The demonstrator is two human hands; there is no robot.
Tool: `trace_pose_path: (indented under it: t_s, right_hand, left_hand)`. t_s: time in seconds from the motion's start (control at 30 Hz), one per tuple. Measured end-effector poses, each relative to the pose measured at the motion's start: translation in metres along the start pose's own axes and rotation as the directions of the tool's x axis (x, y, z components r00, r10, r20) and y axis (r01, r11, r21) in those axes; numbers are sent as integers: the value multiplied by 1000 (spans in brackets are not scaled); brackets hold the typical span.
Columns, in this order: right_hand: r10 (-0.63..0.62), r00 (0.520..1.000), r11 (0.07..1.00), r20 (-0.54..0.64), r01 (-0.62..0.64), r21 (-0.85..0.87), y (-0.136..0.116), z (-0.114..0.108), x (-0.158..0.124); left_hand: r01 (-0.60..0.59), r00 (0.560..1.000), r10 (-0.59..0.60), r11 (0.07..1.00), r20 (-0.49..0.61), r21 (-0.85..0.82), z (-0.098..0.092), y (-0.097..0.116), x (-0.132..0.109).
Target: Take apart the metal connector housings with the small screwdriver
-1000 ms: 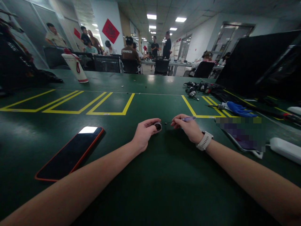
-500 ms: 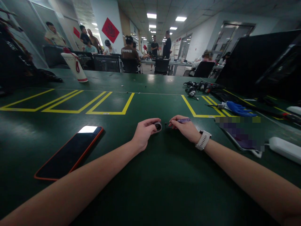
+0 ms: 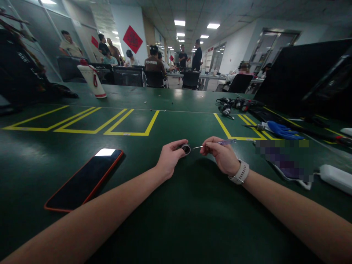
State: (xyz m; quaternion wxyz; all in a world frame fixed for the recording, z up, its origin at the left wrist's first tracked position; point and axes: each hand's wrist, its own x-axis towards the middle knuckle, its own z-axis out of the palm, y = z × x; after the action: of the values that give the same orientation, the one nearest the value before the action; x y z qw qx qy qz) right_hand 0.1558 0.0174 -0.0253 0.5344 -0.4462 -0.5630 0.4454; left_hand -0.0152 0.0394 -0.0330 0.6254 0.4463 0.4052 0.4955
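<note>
My left hand is closed around a small round grey part, its dark hollow end facing right. The part's exact kind is too small to tell. Between the fingers of my right hand is a screwdriver with a clear purplish handle and a thin metal shaft. Its shaft points left, with the tip close to the open end of the grey part; I cannot tell whether they touch. Both hands are just above the green tabletop. A pale watch is on my right wrist.
To the left lies a phone in an orange case. A white cup stands farther back. At the right are black metal tools, a blue glove, a blurred-out flat item and a white power strip. Yellow tape marks the table.
My right hand has shifted slightly right and turned, so more of the screwdriver's shaft and handle shows. The left hand keeps its hold on the grey part. The whole view has shifted slightly.
</note>
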Motion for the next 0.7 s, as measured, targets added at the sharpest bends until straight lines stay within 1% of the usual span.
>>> trace_pose_path:
  t_s: [0.13,0.2,0.33,0.43,0.57,0.7]
  right_hand:
    - [-47,999,994,28,44,102,-1,3,-6]
    - [-62,997,993,52,57,105,0,4,-8]
    - [-61,998,998,31,62,-27,4,2,-7]
    - [-7,1000,992,11,9,-128,7,1,-4]
    - [50,999,977,12,-47,-207,8,1,-1]
    - [62,998,969,32,-52,-243,4,2,-2]
  left_hand:
    - [-19,1000,18,1000,12,22,-3,-3,2]
    - [-19,1000,19,999,7,35,-2,-2,1]
    - [-18,999,20,997,-29,71,2,2,-3]
    - [-23,999,27,995,-41,94,2,3,-4]
    - [-30,999,34,992,-24,126,1,0,-2]
    - [-39,999,41,991,-18,129,2,1,-3]
